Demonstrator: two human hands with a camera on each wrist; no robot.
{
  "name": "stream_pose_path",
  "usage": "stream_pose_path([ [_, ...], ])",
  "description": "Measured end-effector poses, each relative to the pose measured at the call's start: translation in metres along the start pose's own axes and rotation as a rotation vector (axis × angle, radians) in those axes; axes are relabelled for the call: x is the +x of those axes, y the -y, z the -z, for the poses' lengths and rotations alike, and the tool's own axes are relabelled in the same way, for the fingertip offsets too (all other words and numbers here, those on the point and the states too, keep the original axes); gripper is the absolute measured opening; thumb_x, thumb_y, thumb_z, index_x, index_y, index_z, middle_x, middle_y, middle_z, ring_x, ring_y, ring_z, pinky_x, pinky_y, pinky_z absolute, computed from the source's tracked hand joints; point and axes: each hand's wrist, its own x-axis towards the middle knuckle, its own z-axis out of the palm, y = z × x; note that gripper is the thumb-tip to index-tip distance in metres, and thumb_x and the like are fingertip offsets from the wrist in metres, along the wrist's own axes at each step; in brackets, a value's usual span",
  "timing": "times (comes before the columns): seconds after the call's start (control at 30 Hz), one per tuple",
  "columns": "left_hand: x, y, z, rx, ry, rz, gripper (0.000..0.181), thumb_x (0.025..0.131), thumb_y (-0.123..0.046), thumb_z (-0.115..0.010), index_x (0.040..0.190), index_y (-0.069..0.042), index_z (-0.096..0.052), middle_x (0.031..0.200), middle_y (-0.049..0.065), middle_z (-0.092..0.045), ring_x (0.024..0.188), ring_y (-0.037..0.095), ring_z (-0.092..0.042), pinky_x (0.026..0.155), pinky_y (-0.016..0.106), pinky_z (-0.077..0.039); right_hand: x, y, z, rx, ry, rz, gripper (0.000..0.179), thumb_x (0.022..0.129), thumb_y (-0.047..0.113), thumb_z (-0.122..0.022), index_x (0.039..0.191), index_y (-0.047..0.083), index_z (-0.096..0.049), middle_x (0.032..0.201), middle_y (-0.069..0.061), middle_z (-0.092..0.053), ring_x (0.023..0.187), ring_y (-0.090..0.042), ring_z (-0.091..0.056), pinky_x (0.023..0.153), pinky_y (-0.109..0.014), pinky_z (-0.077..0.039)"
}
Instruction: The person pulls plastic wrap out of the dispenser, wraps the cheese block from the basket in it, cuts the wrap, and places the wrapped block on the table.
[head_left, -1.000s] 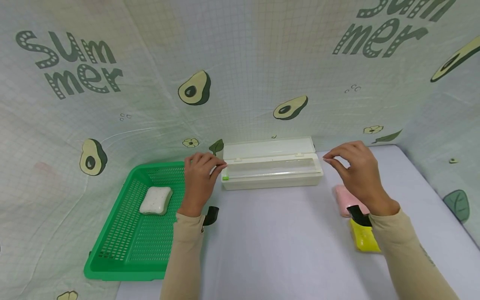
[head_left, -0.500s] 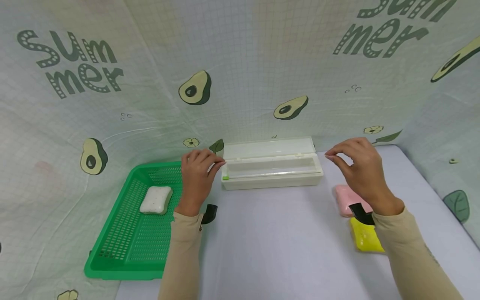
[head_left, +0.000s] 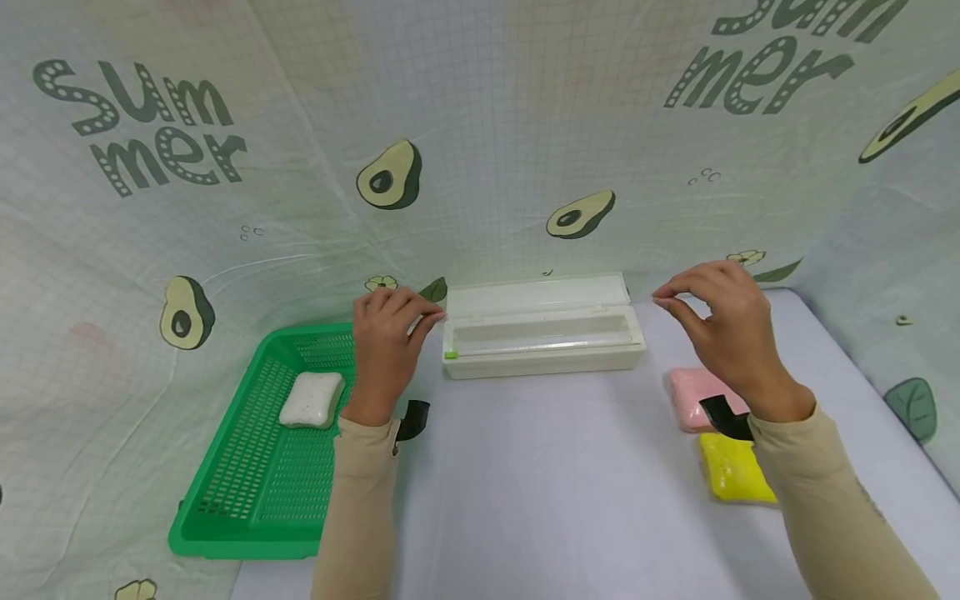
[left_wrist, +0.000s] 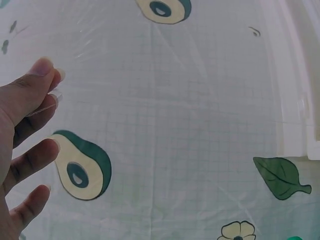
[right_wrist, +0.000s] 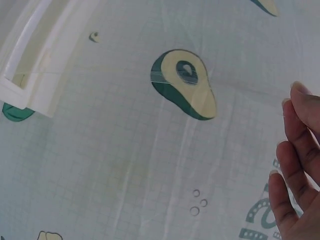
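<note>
In the head view, my left hand [head_left: 386,350] and right hand [head_left: 727,333] are raised apart, one on each side of the white cling film dispenser [head_left: 543,363]. Each pinches between thumb and index finger. A crinkled bit of clear cling film [left_wrist: 44,107] shows at the left fingertips in the left wrist view. In the right wrist view, the faint edge of the cling film [right_wrist: 182,80] runs across the printed avocado towards my right fingertips. Its full outline is too transparent to follow. The dispenser's lid [head_left: 540,293] stands raised, with a green tab [head_left: 451,355] at its left front.
A green basket [head_left: 187,546] stands at the left with a white rounded block [head_left: 311,400] in it. A pink block [head_left: 697,396] and a yellow block [head_left: 733,471] lie under my right wrist, partly covered. Behind hangs a sheet printed with avocados [head_left: 390,175].
My hands have drawn slightly apart and upward, the left one moving left and the right one moving right. The dispenser, basket and blocks stay in place.
</note>
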Motion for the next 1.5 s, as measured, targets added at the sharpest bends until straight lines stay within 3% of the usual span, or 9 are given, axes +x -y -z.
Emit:
stream_pose_path([
  [0.53,0.015,-0.001,0.012,0.010,-0.025,-0.017,0.013,0.093,-0.020,-0.080,0.093,-0.007,-0.080,0.090,0.008,-0.071,0.096,0.032,-0.061,0.093,0.053,-0.042,0.015,0.006,0.010,0.002,-0.038,0.002,0.020,0.077,-0.014,-0.084,0.093,-0.006,-0.076,0.090,-0.021,-0.074,0.095,-0.042,-0.056,0.088,-0.027,-0.033],
  [0.93,0.025,-0.004,0.023,0.015,-0.033,-0.027,0.014,0.094,-0.020,-0.079,0.094,-0.006,-0.080,0.090,0.010,-0.071,0.094,0.033,-0.060,0.093,0.054,-0.042,0.023,0.010,0.016,-0.003,-0.054,-0.001,0.023,0.075,-0.017,-0.084,0.095,-0.007,-0.076,0.091,-0.022,-0.074,0.096,-0.043,-0.056,0.091,-0.027,-0.032],
  [1.17,0.030,-0.003,0.027,0.009,-0.052,-0.035,0.013,0.094,-0.019,-0.080,0.094,-0.006,-0.080,0.088,0.010,-0.070,0.092,0.032,-0.060,0.092,0.054,-0.042,0.029,0.011,0.023,-0.009,-0.041,0.034,0.016,0.083,-0.009,-0.082,0.097,-0.010,-0.075,0.093,-0.026,-0.073,0.096,-0.044,-0.055,0.093,-0.025,-0.031],
  [1.4,0.037,-0.005,0.032,-0.001,-0.066,-0.042,0.014,0.093,-0.019,-0.080,0.093,-0.005,-0.081,0.088,0.009,-0.070,0.092,0.033,-0.059,0.091,0.054,-0.042,0.034,0.014,0.023,0.029,-0.118,0.006,0.024,0.075,-0.018,-0.084,0.095,-0.007,-0.077,0.090,-0.023,-0.073,0.094,-0.042,-0.055,0.093,-0.023,-0.030],
  [1.5,0.040,-0.006,0.034,-0.002,-0.076,-0.045,0.012,0.092,-0.018,-0.081,0.093,-0.005,-0.081,0.087,0.009,-0.070,0.092,0.033,-0.059,0.091,0.053,-0.041,0.035,0.015,0.026,0.003,-0.090,0.010,0.019,0.079,-0.014,-0.083,0.096,-0.008,-0.076,0.092,-0.024,-0.073,0.095,-0.042,-0.055,0.093,-0.022,-0.030],
])
